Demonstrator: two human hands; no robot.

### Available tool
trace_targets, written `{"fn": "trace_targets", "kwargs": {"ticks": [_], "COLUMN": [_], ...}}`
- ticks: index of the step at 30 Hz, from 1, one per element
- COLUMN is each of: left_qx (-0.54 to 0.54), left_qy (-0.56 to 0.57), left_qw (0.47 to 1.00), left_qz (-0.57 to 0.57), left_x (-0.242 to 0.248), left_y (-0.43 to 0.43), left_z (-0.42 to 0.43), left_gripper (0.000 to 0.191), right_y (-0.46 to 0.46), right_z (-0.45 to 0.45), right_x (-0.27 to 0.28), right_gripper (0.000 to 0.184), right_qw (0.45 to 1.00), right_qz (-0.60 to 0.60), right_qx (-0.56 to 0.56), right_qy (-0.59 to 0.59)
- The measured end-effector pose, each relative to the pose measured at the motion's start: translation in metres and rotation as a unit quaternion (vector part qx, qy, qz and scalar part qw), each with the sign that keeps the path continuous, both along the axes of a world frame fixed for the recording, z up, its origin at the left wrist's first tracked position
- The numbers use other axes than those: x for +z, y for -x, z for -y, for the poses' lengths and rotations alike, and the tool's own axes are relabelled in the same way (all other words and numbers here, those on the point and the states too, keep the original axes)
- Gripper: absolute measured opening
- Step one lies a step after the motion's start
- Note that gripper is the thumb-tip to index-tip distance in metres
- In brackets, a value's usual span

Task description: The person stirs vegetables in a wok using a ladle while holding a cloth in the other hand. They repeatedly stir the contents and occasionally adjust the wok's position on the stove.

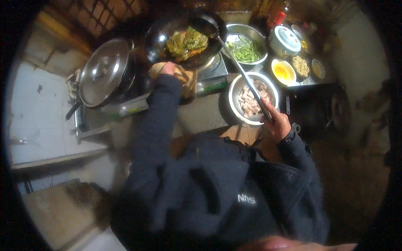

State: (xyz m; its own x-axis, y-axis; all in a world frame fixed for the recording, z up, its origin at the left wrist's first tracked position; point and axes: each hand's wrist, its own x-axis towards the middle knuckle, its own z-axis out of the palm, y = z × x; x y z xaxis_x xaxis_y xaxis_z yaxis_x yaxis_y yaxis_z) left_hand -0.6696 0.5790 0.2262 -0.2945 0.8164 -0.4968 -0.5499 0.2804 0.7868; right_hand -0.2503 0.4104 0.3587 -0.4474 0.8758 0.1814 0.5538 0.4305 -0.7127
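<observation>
My left hand grips a folded tan cloth at the near rim of a black wok; the cloth hides what lies under it. Inside the wok sits a heap of green leafy food with some orange bits. My right hand is closed around the end of a long metal ladle. The ladle's handle slants over a metal bowl of pale sliced meat, and its head rests at the wok's right side.
A lidded pan stands at left on the stove. Right of the wok are a metal basin of cut green vegetables, a lidded pale-blue pot, a bowl of yellow liquid and a red bottle.
</observation>
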Motion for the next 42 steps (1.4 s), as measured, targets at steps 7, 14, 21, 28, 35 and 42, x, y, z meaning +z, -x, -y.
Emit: {"fn": "trace_targets", "kwargs": {"ticks": [7, 14, 21, 28, 35, 42], "left_qx": [-0.065, -0.202, -0.173, -0.163, -0.19, -0.112], "left_qy": [-0.019, -0.069, -0.033, 0.02, -0.052, -0.029], "left_qw": [0.946, 0.971, 0.977, 0.986, 0.885, 0.987], "left_qz": [-0.316, -0.107, -0.123, -0.018, -0.421, -0.113], "left_x": [-0.016, 0.05, 0.026, 0.051, 0.002, 0.02], "left_y": [-0.001, 0.032, -0.022, 0.058, 0.014, 0.05], "left_z": [-0.025, 0.053, 0.024, 0.074, 0.025, 0.072], "left_gripper": [0.031, 0.014, 0.017, 0.02, 0.02, 0.025], "right_y": [0.0, -0.019, -0.023, -0.03, -0.032, -0.034], "right_z": [-0.019, -0.017, -0.013, -0.017, -0.015, -0.017], "right_x": [0.03, 0.059, 0.077, 0.077, 0.098, 0.155], "right_gripper": [0.067, 0.066, 0.07, 0.067, 0.064, 0.06], "right_qw": [0.995, 0.993, 0.992, 0.989, 0.992, 0.97], "right_qz": [-0.046, -0.051, 0.048, -0.017, 0.031, 0.167], "right_qx": [-0.005, 0.033, -0.017, 0.05, 0.026, 0.018], "right_qy": [0.089, 0.099, 0.111, 0.136, 0.121, 0.175]}}
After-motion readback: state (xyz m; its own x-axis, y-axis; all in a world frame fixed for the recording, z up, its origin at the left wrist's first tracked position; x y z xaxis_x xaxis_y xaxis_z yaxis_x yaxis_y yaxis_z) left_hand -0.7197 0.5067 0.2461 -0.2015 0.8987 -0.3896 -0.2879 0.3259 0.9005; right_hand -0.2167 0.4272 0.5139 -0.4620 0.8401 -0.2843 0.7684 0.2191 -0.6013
